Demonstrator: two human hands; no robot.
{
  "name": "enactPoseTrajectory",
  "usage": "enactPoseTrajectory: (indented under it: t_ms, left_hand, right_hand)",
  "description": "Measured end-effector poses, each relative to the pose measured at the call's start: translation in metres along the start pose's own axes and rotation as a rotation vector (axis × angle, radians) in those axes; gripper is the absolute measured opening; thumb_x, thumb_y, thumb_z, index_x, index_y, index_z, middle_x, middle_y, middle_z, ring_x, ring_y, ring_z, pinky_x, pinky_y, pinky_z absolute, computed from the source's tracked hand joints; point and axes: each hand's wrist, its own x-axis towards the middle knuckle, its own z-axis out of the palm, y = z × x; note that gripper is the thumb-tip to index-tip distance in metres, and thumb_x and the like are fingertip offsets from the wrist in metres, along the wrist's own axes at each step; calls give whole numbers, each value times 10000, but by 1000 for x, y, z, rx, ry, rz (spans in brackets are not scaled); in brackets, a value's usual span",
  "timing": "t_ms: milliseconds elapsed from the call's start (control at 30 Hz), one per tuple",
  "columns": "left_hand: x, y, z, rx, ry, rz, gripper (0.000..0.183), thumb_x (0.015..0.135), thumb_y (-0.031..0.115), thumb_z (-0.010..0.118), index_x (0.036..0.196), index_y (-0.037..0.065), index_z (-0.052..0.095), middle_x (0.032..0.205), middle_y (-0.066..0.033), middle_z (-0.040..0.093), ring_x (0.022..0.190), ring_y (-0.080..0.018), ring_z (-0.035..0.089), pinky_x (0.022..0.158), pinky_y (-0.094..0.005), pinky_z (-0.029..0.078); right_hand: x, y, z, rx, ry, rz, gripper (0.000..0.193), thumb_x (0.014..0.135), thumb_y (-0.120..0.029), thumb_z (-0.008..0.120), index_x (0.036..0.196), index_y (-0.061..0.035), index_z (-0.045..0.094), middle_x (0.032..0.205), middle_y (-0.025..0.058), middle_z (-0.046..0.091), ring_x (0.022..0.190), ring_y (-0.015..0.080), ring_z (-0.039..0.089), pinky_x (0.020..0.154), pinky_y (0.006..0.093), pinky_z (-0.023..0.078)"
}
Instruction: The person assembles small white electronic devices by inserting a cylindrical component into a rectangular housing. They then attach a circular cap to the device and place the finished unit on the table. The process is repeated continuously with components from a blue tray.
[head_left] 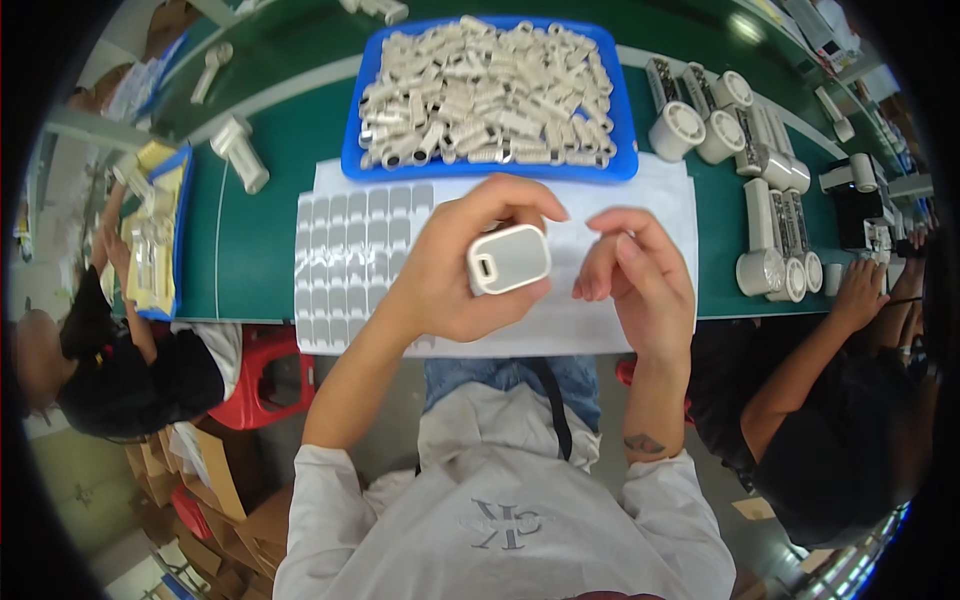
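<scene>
My left hand [430, 275] is wrapped round a white plastic handle-like part [541, 287], whose rounded end has a flat grey face and a small dark slot. The rest of this part is hidden inside the hand. To its right, my right hand [648, 285] hovers apart from it, fingers loosely bent and spread, with nothing visible in them. Both hands are above white paper [580, 325] on the table. Beside my left hand lies a sheet of grey rounded stickers [340, 240] in rows, some of it shiny.
Ahead stands a blue tray [350, 150] heaped with small white plastic parts. White cylindrical devices [677, 130] lie on the green table [270, 270] at right, with one white part [240, 155] at left. Co-workers sit on both sides; a red stool [262, 375] is at left.
</scene>
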Motion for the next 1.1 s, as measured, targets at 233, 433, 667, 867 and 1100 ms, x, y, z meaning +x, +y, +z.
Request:
enactPoseTrajectory:
  t_ms: [233,433,667,867,1100]
  left_hand:
    - [120,21,-48,435,-80,43,269,686,74,615,945,10,586,896,-51,595,825,-120,543,769,-267,442]
    - [265,-85,-108,935,-1,334,275,810,138,726,1051,55,623,1012,-60,631,943,-196,601,863,-321,461]
    - [322,-217,-119,1230,-14,212,524,782,514,739,1145,150,638,1268,-143,540,1179,-369,510,999,-453,427]
    - [318,-170,-45,1302,106,-12,636,797,606,683,1112,54,669,1087,-166,638,1044,-317,607,942,-387,466]
    - [270,-85,90,1112,-550,-348,954,620,848,608,1225,111,658,1114,-163,695,1071,-317,654,885,-380,515]
  right_hand:
    - [-30,12,-45,-184,91,18,225,940,3,514,1150,29,591,786,19,574,751,97,555,727,244,455]
    - [-58,2,-65,-115,163,86,261,896,62,553,1152,36,598,855,27,582,796,102,564,774,269,470]
    - [-74,-6,-95,-56,256,70,250,884,77,600,1133,53,618,1093,108,647,925,140,612,846,285,496]
    - [-66,-8,-102,-78,230,17,232,868,80,616,1098,50,636,1026,110,670,916,158,620,845,290,488]
    - [-70,-15,-76,-133,175,-74,202,865,77,609,1062,51,647,959,112,665,843,151,610,786,282,487]
